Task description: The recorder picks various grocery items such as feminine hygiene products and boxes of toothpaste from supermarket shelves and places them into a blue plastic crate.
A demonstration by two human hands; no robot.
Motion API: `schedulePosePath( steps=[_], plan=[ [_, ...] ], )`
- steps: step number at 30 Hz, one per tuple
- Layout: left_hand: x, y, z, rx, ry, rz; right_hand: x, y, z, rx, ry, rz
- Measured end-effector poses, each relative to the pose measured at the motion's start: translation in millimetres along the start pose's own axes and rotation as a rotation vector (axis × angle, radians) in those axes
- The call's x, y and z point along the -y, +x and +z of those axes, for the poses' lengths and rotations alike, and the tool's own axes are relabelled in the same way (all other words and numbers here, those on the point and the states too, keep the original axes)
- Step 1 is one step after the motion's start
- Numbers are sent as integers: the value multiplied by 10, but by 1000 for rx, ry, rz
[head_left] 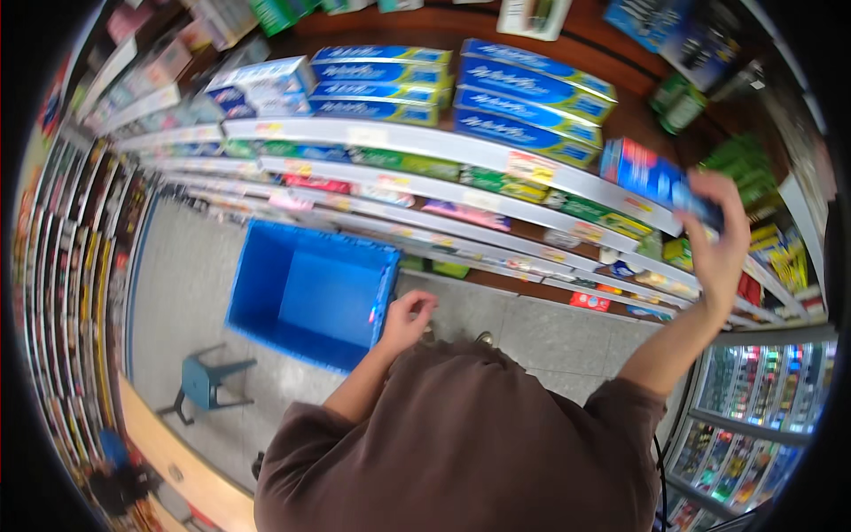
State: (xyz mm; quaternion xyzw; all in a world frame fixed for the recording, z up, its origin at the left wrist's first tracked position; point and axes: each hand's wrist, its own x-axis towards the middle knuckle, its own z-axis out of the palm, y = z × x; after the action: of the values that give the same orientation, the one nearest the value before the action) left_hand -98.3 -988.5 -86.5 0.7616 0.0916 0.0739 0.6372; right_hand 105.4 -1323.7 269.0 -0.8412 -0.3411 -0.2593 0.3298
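Note:
At the right end of the upper shelf, my right hand (721,233) has its thumb and fingers around the near end of a blue and red carton (641,169). The carton rests along the shelf's front edge, and its gripped end is blurred. My left hand (407,320) hangs low with fingers loosely curled and nothing in it. Just beyond it stands a blue plastic crate (332,296) on the floor, its inside bare. Left of the carton, blue and yellow-green boxes (532,100) lie stacked on the same shelf.
More stacked blue boxes (379,83) and white-blue cartons (262,86) fill the shelf's left part. Lower shelves hold green boxes (405,161). A dark teal stool (197,382) stands on the floor, near a wooden counter (176,459). Glass-fronted coolers (744,386) are at right.

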Motion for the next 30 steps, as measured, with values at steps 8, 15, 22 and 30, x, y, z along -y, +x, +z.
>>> schedulePosePath(
  steps=[8,15,22,30],
  plan=[
    [-743,-1,-578,484,-193,50,814,-1084,1977,914,413,-92],
    [-50,-356,-937,430,102,-14,1486,-1593,3127,903,395,-278],
    [1522,-393,-1416,-75,470,-511,1539,-1638,3130,936,504,-94],
    [3243,65,-1179,-54,581,-705,1345,-1791,2919,819,384,102]
  ],
)
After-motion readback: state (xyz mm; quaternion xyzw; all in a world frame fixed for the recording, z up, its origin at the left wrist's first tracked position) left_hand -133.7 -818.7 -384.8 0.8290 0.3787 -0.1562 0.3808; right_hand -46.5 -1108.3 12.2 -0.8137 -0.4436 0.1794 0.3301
